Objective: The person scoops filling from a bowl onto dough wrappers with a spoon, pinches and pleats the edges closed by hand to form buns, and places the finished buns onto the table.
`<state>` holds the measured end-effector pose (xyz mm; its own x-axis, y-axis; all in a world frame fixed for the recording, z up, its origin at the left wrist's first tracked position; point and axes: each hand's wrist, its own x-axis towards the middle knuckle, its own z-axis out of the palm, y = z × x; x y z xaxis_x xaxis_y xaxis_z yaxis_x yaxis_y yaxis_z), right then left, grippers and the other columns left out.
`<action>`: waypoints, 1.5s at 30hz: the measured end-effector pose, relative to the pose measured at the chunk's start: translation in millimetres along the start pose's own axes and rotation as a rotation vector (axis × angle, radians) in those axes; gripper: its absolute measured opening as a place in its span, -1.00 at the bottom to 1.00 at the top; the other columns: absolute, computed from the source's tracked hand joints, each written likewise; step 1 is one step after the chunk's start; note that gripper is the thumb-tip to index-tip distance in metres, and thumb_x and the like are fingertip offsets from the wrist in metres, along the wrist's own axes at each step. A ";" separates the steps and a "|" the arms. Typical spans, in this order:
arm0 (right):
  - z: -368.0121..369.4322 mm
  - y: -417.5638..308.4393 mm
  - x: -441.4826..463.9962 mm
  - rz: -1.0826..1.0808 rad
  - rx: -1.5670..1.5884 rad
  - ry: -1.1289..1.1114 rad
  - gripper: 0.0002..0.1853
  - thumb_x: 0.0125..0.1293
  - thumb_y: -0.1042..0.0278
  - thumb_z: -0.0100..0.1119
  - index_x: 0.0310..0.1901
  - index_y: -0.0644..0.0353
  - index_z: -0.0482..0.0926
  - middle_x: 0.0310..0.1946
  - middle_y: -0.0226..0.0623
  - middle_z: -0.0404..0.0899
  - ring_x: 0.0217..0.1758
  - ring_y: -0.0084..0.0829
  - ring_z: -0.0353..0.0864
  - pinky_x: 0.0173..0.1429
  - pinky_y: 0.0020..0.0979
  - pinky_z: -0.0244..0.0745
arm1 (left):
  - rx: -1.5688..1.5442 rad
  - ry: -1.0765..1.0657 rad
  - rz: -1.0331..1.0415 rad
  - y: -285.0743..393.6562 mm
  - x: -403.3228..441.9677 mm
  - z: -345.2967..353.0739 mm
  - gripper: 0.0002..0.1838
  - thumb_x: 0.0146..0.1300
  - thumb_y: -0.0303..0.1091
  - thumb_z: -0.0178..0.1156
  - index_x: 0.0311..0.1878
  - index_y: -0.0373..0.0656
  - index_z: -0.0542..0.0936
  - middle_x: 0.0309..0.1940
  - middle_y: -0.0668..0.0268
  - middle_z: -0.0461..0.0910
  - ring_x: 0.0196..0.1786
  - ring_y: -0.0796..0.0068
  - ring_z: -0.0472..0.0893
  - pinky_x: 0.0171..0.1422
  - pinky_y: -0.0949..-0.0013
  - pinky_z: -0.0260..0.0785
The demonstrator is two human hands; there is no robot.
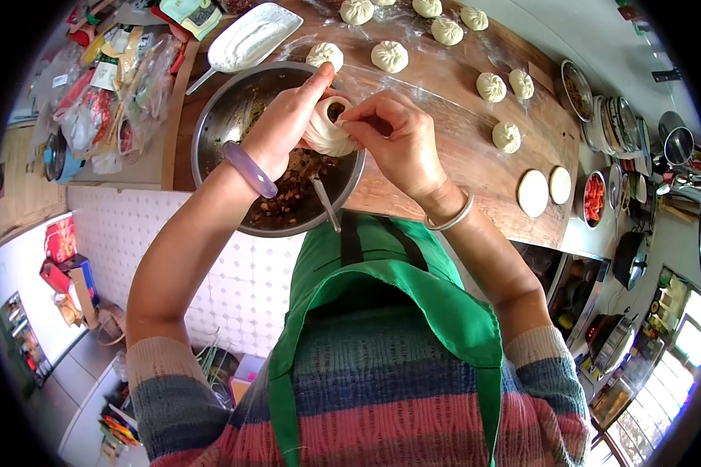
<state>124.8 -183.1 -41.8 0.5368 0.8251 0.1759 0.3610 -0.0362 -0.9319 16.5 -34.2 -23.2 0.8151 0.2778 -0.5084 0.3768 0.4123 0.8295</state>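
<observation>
Cupped in my left hand (pixel 288 124) is a partly pleated bun (pixel 327 134), its top still open around dark filling. The fingers of my right hand (pixel 397 138) pinch the dough at the bun's rim. Both hands are above the right side of a large metal bowl (pixel 202 148), which holds dark chopped filling (pixel 276 208). A spoon (pixel 325 204) leans in the bowl with its handle over the near rim. Beyond my hands, a pleated bun (pixel 389 57) sits on the floured wooden board (pixel 444 132).
Several more pleated buns (pixel 491 87) are spread over the board. Two flat dough rounds (pixel 533 194) lie at its right end. A flour scoop (pixel 255 37) rests behind the bowl. A bowl of red pieces (pixel 593 199) stands right, and plastic bags (pixel 125 86) crowd the left.
</observation>
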 end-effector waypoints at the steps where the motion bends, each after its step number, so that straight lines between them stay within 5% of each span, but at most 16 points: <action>1: -0.2 1.3 0.7 -0.030 0.009 -0.006 -0.84 0.09 0.59 0.32 -0.25 0.25 0.63 -0.37 -0.30 0.63 -0.38 -0.50 0.65 -0.27 -0.48 0.57 | 0.019 -0.006 0.026 2.2 -1.7 1.0 -0.36 0.38 0.27 -0.08 0.00 -0.18 0.60 -0.16 0.37 0.63 -0.13 0.63 0.62 -0.10 0.52 0.50; 9: 0.6 -9.1 2.4 0.143 0.313 0.091 -0.82 0.20 0.60 0.27 -0.14 0.32 0.58 -0.40 -0.31 0.66 -0.41 -0.58 0.64 -0.31 -0.55 0.58 | 0.163 -0.007 0.109 20.5 -14.3 -1.1 -0.04 0.28 0.52 -0.52 0.25 -0.12 0.46 0.00 0.29 0.61 -0.04 0.50 0.63 0.04 0.35 0.55; 10: 2.5 -8.6 3.7 0.154 0.341 0.097 -0.83 0.21 0.59 0.27 -0.16 0.33 0.58 -0.41 -0.30 0.66 -0.43 -0.58 0.64 -0.32 -0.55 0.59 | -0.117 0.015 0.111 9.7 -12.2 3.7 -0.10 0.29 0.49 -0.36 0.17 -0.15 0.52 -0.15 0.28 0.65 -0.09 0.47 0.66 0.01 0.32 0.56; 12: 7.1 -8.0 1.8 0.186 0.391 0.099 -0.86 0.22 0.58 0.26 -0.18 0.36 0.58 -0.43 -0.30 0.65 -0.45 -0.59 0.63 -0.33 -0.55 0.59 | -0.454 0.041 0.145 -10.0 -4.7 14.2 -0.12 0.32 0.47 -0.39 0.11 -0.18 0.54 -0.14 0.28 0.64 -0.09 0.47 0.66 0.02 0.31 0.56; 19: -1.3 -6.6 5.1 -0.056 0.085 0.028 -0.87 0.13 0.60 0.32 -0.26 0.28 0.64 -0.32 -0.29 0.64 -0.26 -0.52 0.66 -0.23 -0.52 0.59 | -0.243 0.020 0.181 -5.6 -4.4 8.2 -0.16 0.36 0.40 -0.32 0.02 -0.29 0.54 -0.18 0.23 0.64 -0.18 0.48 0.67 -0.14 0.40 0.59; 25: -8.0 -17.9 3.8 0.159 0.145 -0.076 -0.85 0.08 0.61 0.35 -0.29 0.20 0.66 -0.24 -0.30 0.61 -0.25 -0.46 0.65 -0.18 -0.48 0.59 | -0.182 0.016 0.125 -5.4 -4.4 7.4 -0.20 0.36 0.37 -0.22 -0.03 -0.31 0.58 -0.23 0.25 0.65 -0.19 0.54 0.66 -0.12 0.48 0.55; 31: -15.3 -16.2 8.7 -0.380 -0.091 -0.068 -0.83 0.08 0.60 0.35 -0.27 0.16 0.65 -0.31 -0.28 0.62 -0.33 -0.38 0.67 -0.22 -0.42 0.60 | 0.060 -0.075 0.109 -2.0 2.4 -2.4 -0.18 0.37 0.39 -0.31 0.06 -0.26 0.53 -0.21 0.29 0.64 -0.18 0.55 0.65 -0.15 0.45 0.56; 35: -12.7 -22.6 4.6 -0.047 0.161 0.070 -0.82 0.16 0.59 0.31 -0.18 0.28 0.59 -0.31 -0.29 0.64 -0.35 -0.49 0.65 -0.26 -0.51 0.60 | -0.038 -0.213 0.235 24.3 -16.3 0.4 -0.16 0.34 0.43 -0.31 0.14 -0.20 0.52 -0.21 0.34 0.63 -0.24 0.67 0.62 -0.15 0.59 0.48; 38: -8.8 -27.3 7.4 0.112 0.393 0.074 -0.84 0.25 0.58 0.25 -0.15 0.41 0.53 -0.32 -0.29 0.63 -0.40 -0.60 0.62 -0.30 -0.60 0.58 | -0.109 0.043 0.493 2.3 -9.6 20.3 -0.14 0.37 0.41 -0.43 0.22 -0.19 0.46 -0.17 0.36 0.61 -0.18 0.65 0.59 -0.09 0.58 0.47; 41: -3.9 -25.8 1.8 0.194 0.446 0.027 -0.86 0.22 0.60 0.27 -0.19 0.35 0.56 -0.34 -0.32 0.61 -0.34 -0.58 0.62 -0.28 -0.58 0.58 | -0.148 0.036 0.477 2.7 -7.2 22.6 -0.14 0.39 0.38 -0.44 0.13 -0.24 0.52 -0.19 0.33 0.61 -0.18 0.63 0.59 -0.09 0.56 0.49; 45: -9.6 -17.7 3.7 -0.231 0.011 0.070 -0.82 0.09 0.61 0.34 -0.26 0.25 0.59 -0.32 -0.30 0.58 -0.27 -0.46 0.65 -0.25 -0.50 0.59 | -0.170 0.002 0.307 8.9 -12.0 19.3 -0.15 0.36 0.42 -0.37 0.03 -0.23 0.58 -0.22 0.30 0.64 -0.23 0.57 0.65 -0.27 0.47 0.58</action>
<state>127.7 -184.8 -21.7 0.4926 0.7697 0.4061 0.4723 0.1555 -0.8676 18.5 -50.6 -5.3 0.8782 0.4127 -0.2416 0.0351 0.4482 0.8933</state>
